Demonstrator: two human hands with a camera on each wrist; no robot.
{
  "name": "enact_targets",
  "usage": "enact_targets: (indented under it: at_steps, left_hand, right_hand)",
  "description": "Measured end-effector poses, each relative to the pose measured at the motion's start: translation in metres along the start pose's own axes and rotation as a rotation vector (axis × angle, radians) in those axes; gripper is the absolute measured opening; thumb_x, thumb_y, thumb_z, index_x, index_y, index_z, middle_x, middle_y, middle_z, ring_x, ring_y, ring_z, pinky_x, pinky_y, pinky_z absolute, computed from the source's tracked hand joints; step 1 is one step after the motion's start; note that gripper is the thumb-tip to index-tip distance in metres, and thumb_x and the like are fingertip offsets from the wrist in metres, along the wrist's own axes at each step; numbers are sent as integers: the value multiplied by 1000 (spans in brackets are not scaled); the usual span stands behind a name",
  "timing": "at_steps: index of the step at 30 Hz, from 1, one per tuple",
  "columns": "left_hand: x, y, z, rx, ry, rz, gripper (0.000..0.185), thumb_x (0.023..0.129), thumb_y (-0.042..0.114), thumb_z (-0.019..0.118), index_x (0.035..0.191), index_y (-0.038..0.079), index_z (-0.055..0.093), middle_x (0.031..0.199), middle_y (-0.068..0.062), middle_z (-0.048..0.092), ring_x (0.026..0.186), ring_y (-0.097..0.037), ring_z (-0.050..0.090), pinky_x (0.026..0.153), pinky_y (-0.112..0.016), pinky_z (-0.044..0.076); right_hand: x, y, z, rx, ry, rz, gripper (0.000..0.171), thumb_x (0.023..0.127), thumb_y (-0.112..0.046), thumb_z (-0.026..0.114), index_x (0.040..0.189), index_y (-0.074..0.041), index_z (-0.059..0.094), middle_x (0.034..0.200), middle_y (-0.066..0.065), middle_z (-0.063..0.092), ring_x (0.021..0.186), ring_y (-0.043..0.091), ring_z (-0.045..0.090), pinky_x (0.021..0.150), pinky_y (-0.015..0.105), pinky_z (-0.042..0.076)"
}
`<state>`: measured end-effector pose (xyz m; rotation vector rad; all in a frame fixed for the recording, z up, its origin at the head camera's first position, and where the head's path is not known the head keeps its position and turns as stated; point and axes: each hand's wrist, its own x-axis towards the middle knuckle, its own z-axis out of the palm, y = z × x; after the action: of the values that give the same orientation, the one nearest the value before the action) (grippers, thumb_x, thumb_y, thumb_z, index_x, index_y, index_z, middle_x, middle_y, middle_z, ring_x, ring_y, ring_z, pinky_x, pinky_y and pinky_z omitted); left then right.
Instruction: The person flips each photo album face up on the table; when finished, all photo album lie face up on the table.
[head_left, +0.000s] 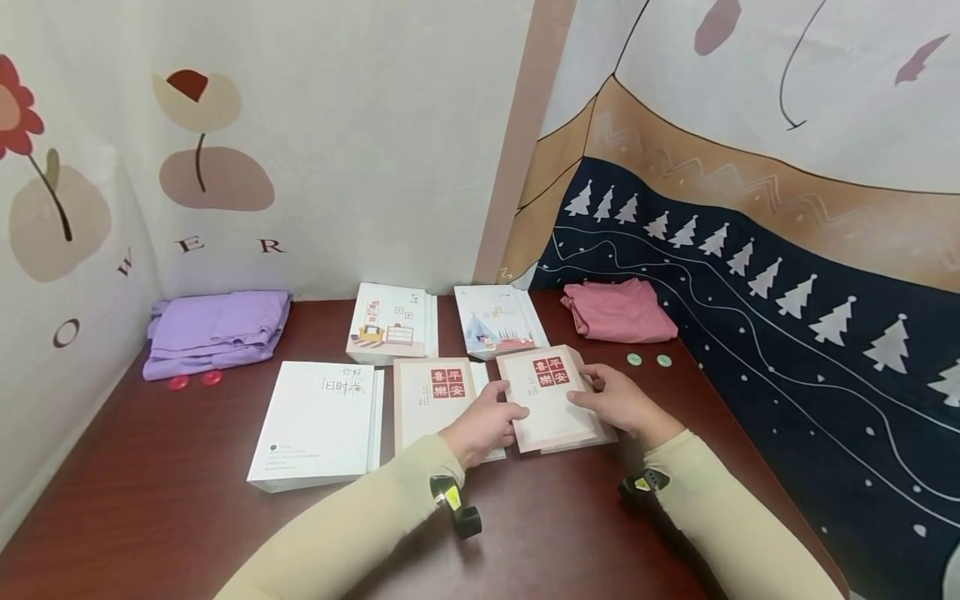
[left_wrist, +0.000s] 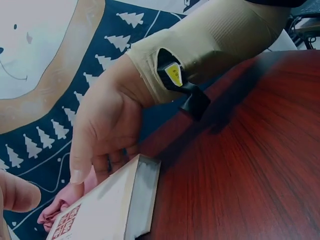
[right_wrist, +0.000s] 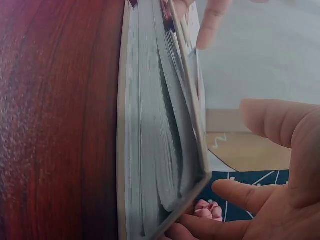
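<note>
A cream-covered book (head_left: 551,421) with a red square of four characters lies on the table between both hands. In the right wrist view its page edges (right_wrist: 145,125) face the camera, and its upper cover slants over loosely spread pages. At its left side is the left hand (head_left: 482,427), thumb extended over the cover. On the opposite side the right hand (head_left: 622,406) has its thumb raised off the cover and its fingers at the book's edge. A matching book (head_left: 423,417) lies partly behind the left hand.
A white book (head_left: 315,433) lies front left, and two illustrated books (head_left: 386,325) sit behind. Folded purple cloth (head_left: 217,329) with red discs (head_left: 212,377) is left. Pink cloth (head_left: 618,310) with green buttons (head_left: 634,359) is right. Printed fabric hangs around the table (head_left: 150,500).
</note>
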<state>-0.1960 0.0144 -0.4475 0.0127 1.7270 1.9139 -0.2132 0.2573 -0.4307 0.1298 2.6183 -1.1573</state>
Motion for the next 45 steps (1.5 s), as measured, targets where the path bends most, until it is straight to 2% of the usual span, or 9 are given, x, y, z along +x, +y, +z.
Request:
enact_targets:
  at_steps: [2,8,14,17,26,33,39,42,45]
  left_hand:
    - [3,-1,4,-14,24,4,81,97,8,60,164,-1,14,152,-31,39,120,-34,63,110,-54,50]
    - [9,-4,13,35,99,45,82,93,6,62,163,-3,20,168,-30,18,141,-44,40,117,-62,39]
    - [11,-2,17,74,126,62,84,90,2,63,162,-4,21,168,-31,19,151,-46,31,124,-60,31]
    - [11,-2,17,78,130,66,84,88,-1,62,162,-4,22,167,-32,20,152,-47,30,126,-59,28]
    - [13,-2,19,27,100,106,80,84,-10,58,159,-5,29,164,-32,26,150,-46,32,128,-58,24]
    - [16,0,18,64,124,87,81,84,-10,58,159,-5,30,165,-31,25,148,-44,34,125,-57,30]
    - [16,-1,16,76,124,89,85,79,-13,55,159,-5,29,165,-31,25,147,-43,33,125,-56,30]
    - [16,-2,16,84,119,105,83,78,-13,54,157,-5,33,163,-30,29,145,-42,36,124,-55,32]
    - [16,-3,15,102,100,118,78,78,-14,53,155,-5,40,158,-29,37,139,-39,42,119,-51,39]
  right_hand:
    - [1,1,0,-5,-7,-1,73,99,-30,73,158,-2,41,155,32,46,135,45,53,108,61,51]
    - [3,4,1,-19,-17,-54,73,98,-27,74,159,-3,42,153,32,49,131,43,55,106,58,52]
    - [3,4,4,-53,-22,-67,70,95,-19,76,157,-6,48,160,26,46,143,43,46,117,61,40]
    - [2,4,5,-64,-27,-49,68,95,-16,76,157,-9,50,160,26,46,144,44,46,117,63,40]
    - [2,3,4,-55,-23,-43,67,96,-15,76,157,-10,50,160,25,45,143,43,46,116,62,42]
    - [1,1,6,-68,-19,-35,68,96,-15,75,159,-10,48,162,24,44,144,42,45,118,61,40]
    - [1,-1,8,-75,-15,-45,68,96,-14,75,158,-9,48,162,25,44,144,42,46,118,60,41]
    - [0,-1,7,-77,-15,-42,69,96,-15,75,159,-9,47,161,26,44,141,42,48,116,60,42]
    - [0,0,6,-61,-13,-31,70,96,-17,75,160,-11,47,160,25,45,137,41,50,114,59,44]
